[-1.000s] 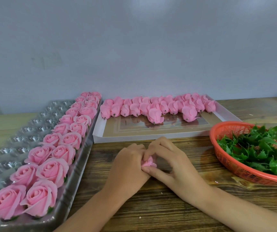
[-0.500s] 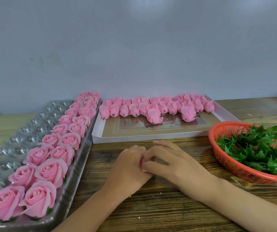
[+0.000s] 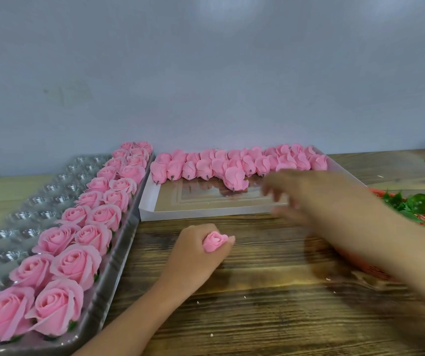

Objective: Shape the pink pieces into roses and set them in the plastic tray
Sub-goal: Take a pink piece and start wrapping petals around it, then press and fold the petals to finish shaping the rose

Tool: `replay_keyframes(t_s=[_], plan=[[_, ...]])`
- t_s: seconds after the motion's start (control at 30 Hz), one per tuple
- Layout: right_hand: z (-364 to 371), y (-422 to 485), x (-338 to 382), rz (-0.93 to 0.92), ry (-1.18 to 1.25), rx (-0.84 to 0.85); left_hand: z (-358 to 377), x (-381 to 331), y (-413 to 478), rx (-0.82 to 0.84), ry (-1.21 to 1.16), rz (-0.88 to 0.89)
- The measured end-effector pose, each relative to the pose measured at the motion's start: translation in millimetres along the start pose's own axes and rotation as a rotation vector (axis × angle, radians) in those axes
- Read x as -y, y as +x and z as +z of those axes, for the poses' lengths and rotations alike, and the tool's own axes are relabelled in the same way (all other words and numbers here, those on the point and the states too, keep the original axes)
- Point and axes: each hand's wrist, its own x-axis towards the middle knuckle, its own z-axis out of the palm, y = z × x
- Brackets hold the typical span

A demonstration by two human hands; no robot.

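My left hand (image 3: 196, 255) rests on the wooden table and grips a small pink rose (image 3: 214, 241) in its curled fingers, bloom facing up. My right hand (image 3: 298, 194) is blurred by motion, fingers spread and holding nothing, hovering over the front right part of the white box (image 3: 206, 214). Several unshaped pink pieces (image 3: 234, 165) lie in rows along the back of that box. The clear plastic tray (image 3: 26, 201) on the left holds two columns of finished pink roses (image 3: 77, 242) along its right side.
An orange basket (image 3: 375, 271) with green leaves (image 3: 422, 204) sits at the right, partly hidden by my right forearm. The tray's left cups hold nothing. A grey wall stands right behind the table.
My right hand has let go of the rose and swung up and right over the white box. The rose now shows in my left hand alone.
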Motion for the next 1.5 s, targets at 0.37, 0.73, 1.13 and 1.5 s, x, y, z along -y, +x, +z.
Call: replay_keyframes(t_s=[0.37, 0.73, 1.13, 1.5], plan=[[-3.6, -15.1, -100.5, 0.422, -0.037, 0.469, -6.4, -0.6, 1.8, -0.120, -0.272, -0.181], [19.4, -3.2, -101.8, 0.402, -0.084, 0.424, -6.6, -2.4, 0.6, -0.140, -0.304, -0.194], [-3.6, -11.4, -107.7, 0.411, 0.087, 0.335, -5.9, 1.1, 1.7, -0.147, -0.340, -0.183], [5.6, -11.6, -125.4, 0.541, 0.143, 0.254, -6.4, -1.1, 1.6, -0.135, -0.331, -0.184]])
